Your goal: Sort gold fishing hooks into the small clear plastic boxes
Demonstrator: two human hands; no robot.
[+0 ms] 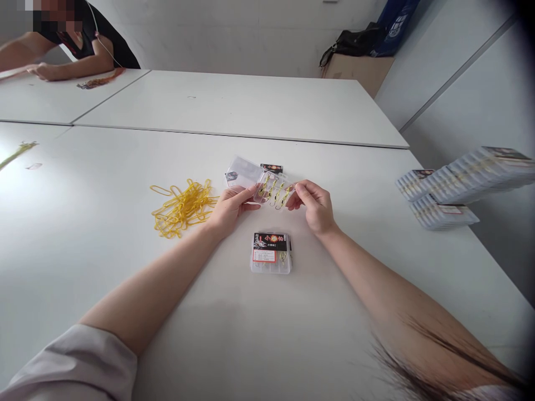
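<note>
Between both hands, above the table, is an opened clear plastic box (273,189) with several fish hooks on yellow-green cord lying in it. My left hand (232,209) pinches the box at its left side, where the raised lid (244,171) stretches away to the upper left. At the right edge, my right hand (314,205) grips it between thumb and fingers. A closed hook box (271,253) with a black printed label and a red-edged sticker lies nearer to me. Behind the held box a black printed card (271,168) shows in part.
Left of my hands lies a loose pile of yellow looped cords (184,209). Stacks of packed boxes (455,184) stand at the table's right edge. Across the table, a person (83,50) sits with forearms on the tabletop. A cardboard box (355,67) carries a black bag (355,42).
</note>
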